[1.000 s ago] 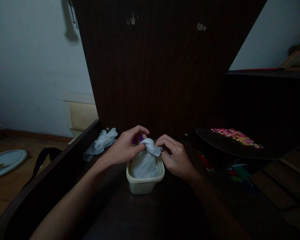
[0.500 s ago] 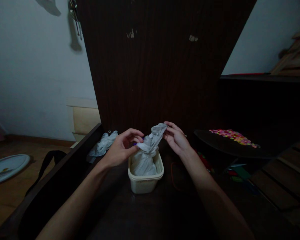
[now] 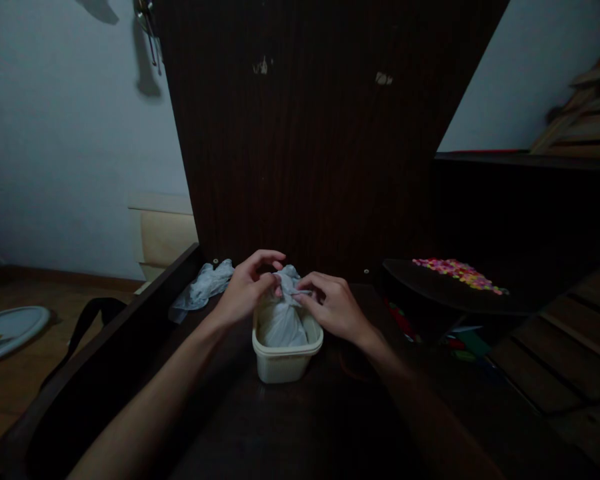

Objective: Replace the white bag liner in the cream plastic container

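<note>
A whitish plastic bag (image 3: 283,325) sits inside a small cream plastic basket (image 3: 286,368), its twisted top rising above the rim. My left hand (image 3: 247,285) pinches the bag's neck from the left, with the other fingers curled. From the right, my right hand (image 3: 336,303) is closed on the bag's top between thumb and fingers. What the bag contains is hidden. The basket rests upright on a dark wooden surface (image 3: 280,427).
Another crumpled clear plastic bag (image 3: 207,285) lies left of my left hand, by a raised dark edge (image 3: 150,293). A tall dark panel (image 3: 310,167) stands behind. At right, a dark corner shelf (image 3: 410,283) bears many small colourful pieces (image 3: 460,273).
My right hand has come down and inward, bringing the bag's loose end lower and closer to its neck. My left hand stays at the neck.
</note>
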The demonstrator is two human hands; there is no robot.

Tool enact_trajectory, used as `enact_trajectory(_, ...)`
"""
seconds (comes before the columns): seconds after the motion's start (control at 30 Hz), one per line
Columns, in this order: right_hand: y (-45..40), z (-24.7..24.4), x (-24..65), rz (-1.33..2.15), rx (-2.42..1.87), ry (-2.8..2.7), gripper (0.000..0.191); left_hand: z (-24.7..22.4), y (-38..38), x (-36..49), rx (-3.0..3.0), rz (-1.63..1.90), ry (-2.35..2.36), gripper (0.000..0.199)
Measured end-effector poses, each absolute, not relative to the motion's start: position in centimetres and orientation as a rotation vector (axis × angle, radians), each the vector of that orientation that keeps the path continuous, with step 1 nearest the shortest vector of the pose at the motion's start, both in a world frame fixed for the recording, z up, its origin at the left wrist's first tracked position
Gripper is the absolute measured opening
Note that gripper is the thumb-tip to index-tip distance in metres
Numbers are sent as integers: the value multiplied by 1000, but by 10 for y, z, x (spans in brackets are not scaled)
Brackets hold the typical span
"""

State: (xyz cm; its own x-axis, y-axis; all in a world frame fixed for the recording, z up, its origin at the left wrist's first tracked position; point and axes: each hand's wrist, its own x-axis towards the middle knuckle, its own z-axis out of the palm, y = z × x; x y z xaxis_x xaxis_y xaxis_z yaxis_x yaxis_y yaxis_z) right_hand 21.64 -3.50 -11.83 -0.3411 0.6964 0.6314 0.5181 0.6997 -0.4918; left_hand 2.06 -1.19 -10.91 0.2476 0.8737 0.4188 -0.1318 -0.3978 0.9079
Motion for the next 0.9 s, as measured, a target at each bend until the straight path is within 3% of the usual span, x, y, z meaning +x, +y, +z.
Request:
enact_trajectory(0.17,-11,-116,239,249,-1046,-1729,3,-109,-15,13,1559,1326,730,26)
enact_trajectory(0.37,17,-114,245,709,-913,-1153,29,-112,-16,4,1823,1400,850,28)
enact_trajectory(0.57,17,-84,235,992,-530,-1096,20,-119,-14,7,1856,1436,995,33)
enact_trajectory(0.7,28,-60,237,1105,-447,-1189,18,-112,-16,10,1725,1214,1034,39)
enact_trajectory(0.8,43,-57,241,978,-763,-1237,13,-108,-20,11,1712,1022,818,39)
enact_trajectory(0.9,50,-67,249,810,-1198,-1274,23,-112,-22,9,1626,984,597,68)
